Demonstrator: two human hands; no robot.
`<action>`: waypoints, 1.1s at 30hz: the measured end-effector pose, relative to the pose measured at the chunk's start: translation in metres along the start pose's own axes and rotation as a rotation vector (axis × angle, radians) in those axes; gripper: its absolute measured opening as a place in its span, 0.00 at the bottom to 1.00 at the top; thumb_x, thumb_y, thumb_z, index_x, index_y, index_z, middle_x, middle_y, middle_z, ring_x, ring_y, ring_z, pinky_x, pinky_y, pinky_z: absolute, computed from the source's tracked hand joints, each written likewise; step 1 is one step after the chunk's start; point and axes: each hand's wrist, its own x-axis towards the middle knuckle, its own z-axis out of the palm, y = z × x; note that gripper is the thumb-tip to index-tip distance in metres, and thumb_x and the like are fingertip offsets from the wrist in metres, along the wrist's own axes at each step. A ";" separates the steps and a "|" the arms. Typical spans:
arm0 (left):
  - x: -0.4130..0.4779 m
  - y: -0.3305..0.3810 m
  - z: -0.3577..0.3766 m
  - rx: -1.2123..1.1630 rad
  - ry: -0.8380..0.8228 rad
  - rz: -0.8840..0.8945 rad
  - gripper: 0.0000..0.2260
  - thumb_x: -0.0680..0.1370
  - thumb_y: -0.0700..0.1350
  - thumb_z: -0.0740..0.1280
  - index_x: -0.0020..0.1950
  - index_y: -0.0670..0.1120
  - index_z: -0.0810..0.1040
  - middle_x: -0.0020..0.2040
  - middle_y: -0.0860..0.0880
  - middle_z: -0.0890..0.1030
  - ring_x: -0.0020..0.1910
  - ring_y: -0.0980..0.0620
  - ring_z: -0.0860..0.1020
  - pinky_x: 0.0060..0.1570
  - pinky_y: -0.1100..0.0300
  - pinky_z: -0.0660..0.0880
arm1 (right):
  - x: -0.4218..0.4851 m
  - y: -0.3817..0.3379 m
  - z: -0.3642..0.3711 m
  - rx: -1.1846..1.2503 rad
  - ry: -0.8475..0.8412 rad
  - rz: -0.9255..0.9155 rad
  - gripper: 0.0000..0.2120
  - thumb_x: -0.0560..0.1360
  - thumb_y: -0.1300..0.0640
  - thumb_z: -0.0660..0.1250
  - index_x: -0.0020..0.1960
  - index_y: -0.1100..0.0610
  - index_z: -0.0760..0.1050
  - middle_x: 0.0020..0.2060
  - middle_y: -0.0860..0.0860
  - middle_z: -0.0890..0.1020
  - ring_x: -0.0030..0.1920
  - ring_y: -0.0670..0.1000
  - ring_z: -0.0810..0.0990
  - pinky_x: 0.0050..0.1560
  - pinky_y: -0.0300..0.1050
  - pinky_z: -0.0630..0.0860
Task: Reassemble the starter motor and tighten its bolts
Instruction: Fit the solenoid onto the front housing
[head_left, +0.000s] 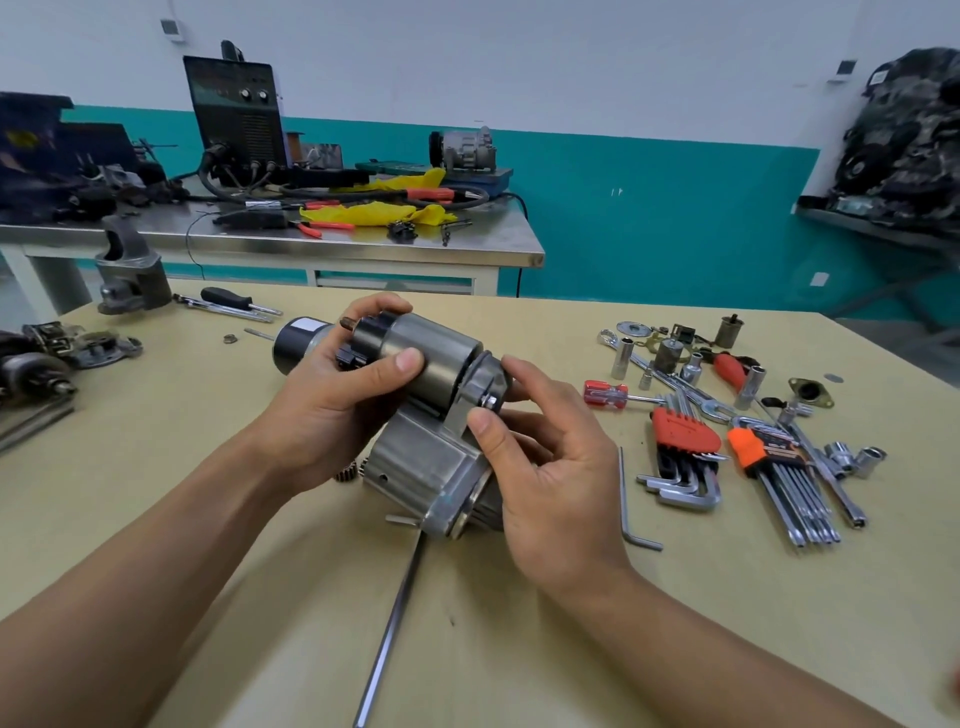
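Mid table (208, 389), starter motor (431, 358) between hands (332, 410) (550, 483).

Bare left hand (332, 410) and bare right hand (550, 483), bare forearms to the frame edge, fingernails trimmed short.

wall (649, 208) painted white over teal, steel-topped bench (363, 250) parked at 11 o'clock, tan worktable (519, 649) laid out at 6, grey shelf (862, 229) hung at 2

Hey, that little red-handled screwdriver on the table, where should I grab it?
Probably pinch the red-handled screwdriver by its chunky handle, coming from the left: the handle lies clear on the table, while its shaft points right towards the hex key set.
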 end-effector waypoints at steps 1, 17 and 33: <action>0.000 0.002 -0.002 0.021 -0.007 -0.003 0.26 0.62 0.44 0.83 0.56 0.52 0.77 0.49 0.48 0.80 0.45 0.49 0.83 0.46 0.57 0.82 | 0.000 0.001 0.000 0.005 0.003 0.000 0.21 0.76 0.56 0.72 0.63 0.36 0.76 0.53 0.45 0.80 0.54 0.52 0.83 0.54 0.40 0.80; 0.003 0.012 -0.009 0.161 -0.125 0.015 0.22 0.62 0.36 0.80 0.50 0.55 0.80 0.46 0.51 0.80 0.45 0.50 0.80 0.47 0.60 0.81 | 0.007 0.001 -0.007 0.086 -0.076 0.059 0.19 0.75 0.55 0.70 0.64 0.41 0.76 0.53 0.43 0.81 0.56 0.55 0.83 0.56 0.57 0.82; -0.002 -0.001 -0.005 0.132 -0.030 0.025 0.23 0.65 0.39 0.82 0.56 0.52 0.79 0.52 0.47 0.78 0.47 0.50 0.82 0.46 0.59 0.81 | 0.005 -0.005 -0.006 0.153 0.081 0.036 0.05 0.71 0.58 0.73 0.47 0.54 0.83 0.57 0.47 0.84 0.49 0.51 0.87 0.49 0.51 0.84</action>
